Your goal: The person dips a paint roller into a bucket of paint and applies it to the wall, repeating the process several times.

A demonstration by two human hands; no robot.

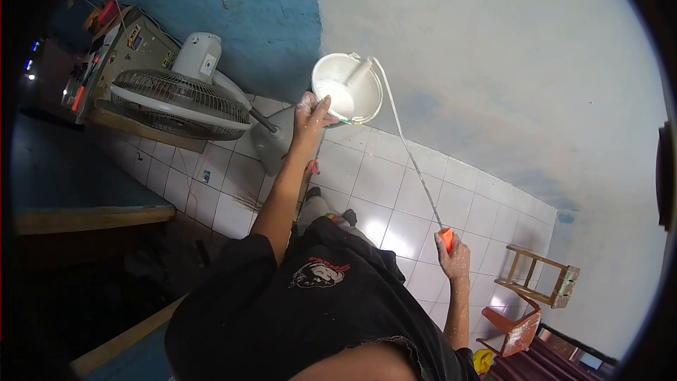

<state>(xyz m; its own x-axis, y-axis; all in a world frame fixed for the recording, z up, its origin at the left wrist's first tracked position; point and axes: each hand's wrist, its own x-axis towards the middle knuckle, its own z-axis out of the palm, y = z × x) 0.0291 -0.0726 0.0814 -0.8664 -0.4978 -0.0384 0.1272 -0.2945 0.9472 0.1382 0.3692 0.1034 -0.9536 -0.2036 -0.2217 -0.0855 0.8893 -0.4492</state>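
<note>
- White floor tiles (423, 194) stretch from near the person's feet to the foot of the pale wall (493, 63), leaving room beneath the rod and the right hand.
- Toward the left, a standing fan (180, 102) bounds that room, its base near the left forearm; behind it, the blue wall section (268, 7) meets the pale one along a sharp edge.
- Toward the right, a wooden stool (566, 286) and a reddish chair (520, 331) stand near the wall, apart from the right hand.
- Fingers and thumb of the left hand (312, 116) pinch the near rim of the white bucket (363, 102), held up before the person with its mouth facing the camera.
- Inside the bucket sits a pale roller (358, 72); its thin rod (412, 152) runs out past the rim.
- The right hand (456, 257) curls closed around the orange handle (446, 238) at the rod's other end.
</note>
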